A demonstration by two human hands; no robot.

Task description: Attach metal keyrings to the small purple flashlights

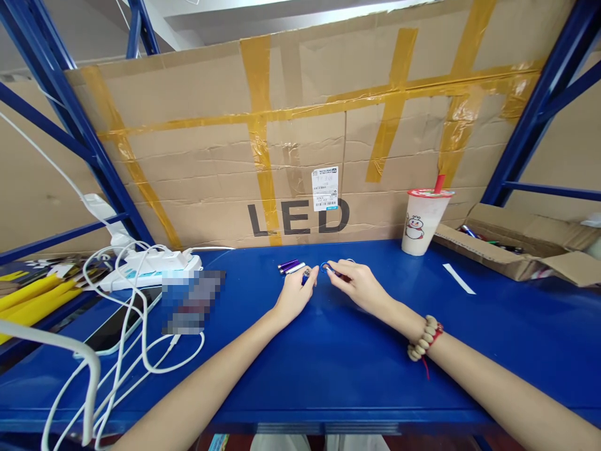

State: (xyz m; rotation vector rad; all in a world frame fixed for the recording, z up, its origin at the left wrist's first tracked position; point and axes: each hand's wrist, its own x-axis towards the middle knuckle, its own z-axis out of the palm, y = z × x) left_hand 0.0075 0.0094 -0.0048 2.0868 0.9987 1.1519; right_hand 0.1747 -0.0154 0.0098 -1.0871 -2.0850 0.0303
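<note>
Centrally, near the back of the blue metal desk: our left hand pinches a small silvery round piece between thumb and fingertips. Our right hand pinches a small blue ring-shaped piece the same way. The two pieces are held just above the desk, close together; we cannot tell if they touch.

Just behind the left hand lie short purple and silver metal tubes, side by side. A beaded bracelet with red cord sits on the right wrist.

Further right stand a white paper cup with a red straw and an open cardboard box holding pens. Left: a white power strip and loose white cables.

Risk, as we judge it: both pieces are tiny and held only at the fingertips, so a slip could send one rolling over the smooth desk. A knock from the left hand could scatter the tubes.
</note>
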